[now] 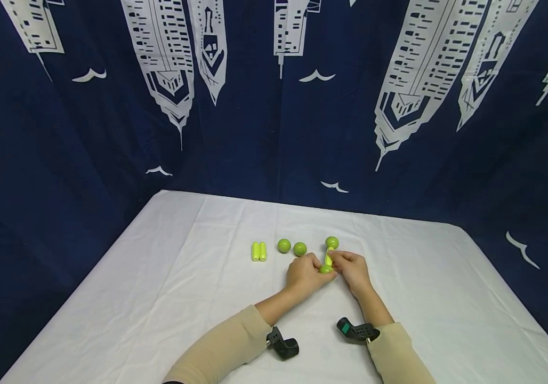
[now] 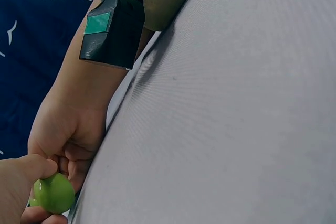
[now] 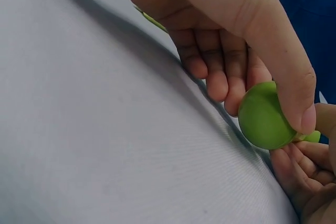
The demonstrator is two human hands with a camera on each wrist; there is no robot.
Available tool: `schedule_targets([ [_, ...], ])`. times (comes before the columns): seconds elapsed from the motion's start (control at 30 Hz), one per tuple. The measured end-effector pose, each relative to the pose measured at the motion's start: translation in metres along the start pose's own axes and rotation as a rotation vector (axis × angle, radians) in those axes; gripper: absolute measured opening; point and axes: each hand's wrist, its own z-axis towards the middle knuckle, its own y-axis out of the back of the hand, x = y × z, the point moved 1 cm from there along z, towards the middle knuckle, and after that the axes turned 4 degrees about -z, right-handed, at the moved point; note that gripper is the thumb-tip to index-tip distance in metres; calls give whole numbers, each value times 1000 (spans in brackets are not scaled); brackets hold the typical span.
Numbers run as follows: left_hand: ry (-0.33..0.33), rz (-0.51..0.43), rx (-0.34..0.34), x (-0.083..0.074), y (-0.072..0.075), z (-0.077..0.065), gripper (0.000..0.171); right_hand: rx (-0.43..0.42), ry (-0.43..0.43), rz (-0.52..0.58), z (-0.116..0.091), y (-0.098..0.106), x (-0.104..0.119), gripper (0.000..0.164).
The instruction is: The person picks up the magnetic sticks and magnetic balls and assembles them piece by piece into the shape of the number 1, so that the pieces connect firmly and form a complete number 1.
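My left hand [image 1: 304,273] pinches a glossy green ball [image 1: 325,269], its thumb lying across the ball in the right wrist view. That ball sits at the near end of a short yellow-green rod [image 1: 328,258]. Beside it, my right hand [image 1: 354,270] pinches the rod between thumb and fingers. Another green ball [image 1: 332,242] is at the rod's far end, so the piece looks like a small dumbbell. Up close in the left wrist view, the near ball [image 2: 55,193] hides most of the rod. The right wrist view shows the same ball [image 3: 265,116] between both hands.
Two loose green balls, one left [image 1: 283,245] and one right [image 1: 300,248], lie just beyond my left hand. Further left, two yellow-green rods [image 1: 259,252] lie side by side. A white cloth [image 1: 168,298] covers the table; a dark blue printed curtain [image 1: 255,144] hangs behind.
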Motion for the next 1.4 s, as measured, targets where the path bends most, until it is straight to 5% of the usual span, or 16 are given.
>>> schedule_targets([
  [1.07, 55, 17, 7, 1, 2, 0, 40, -19, -18, -132, -8, 1, 4, 41],
  [1.4, 58, 10, -11, 1, 2, 1, 38, 73, -51, -80, -14, 7, 10, 42],
])
